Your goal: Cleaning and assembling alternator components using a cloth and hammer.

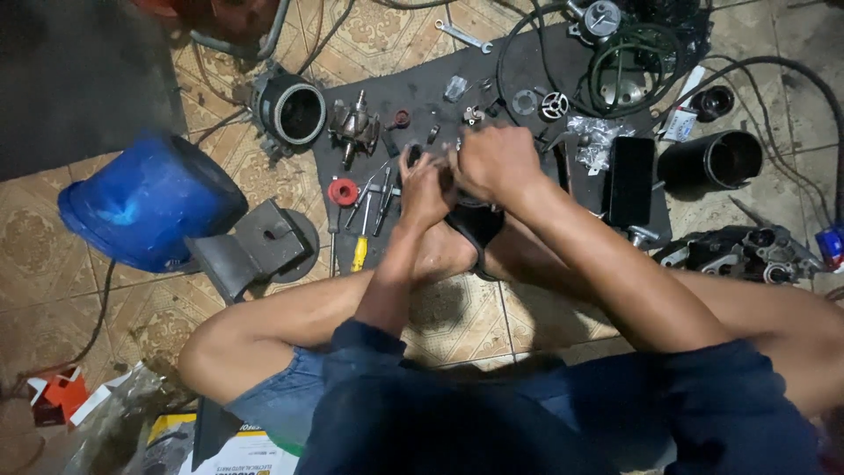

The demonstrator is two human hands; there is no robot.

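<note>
My left hand and my right hand are pressed together over a small dark metal part, both gripping it above the black mat. The part is mostly hidden by my fingers. I sit cross-legged on the tiled floor, my sandalled foot just under the hands. A motor rotor lies on the mat to the left. Screwdrivers, one with a yellow handle, lie beside my left hand near a red round piece.
A blue helmet-like shell and a grey metal block sit at left. A round housing, a black cylinder, a black phone, rubber belts, a wrench and a motor casing surround the mat.
</note>
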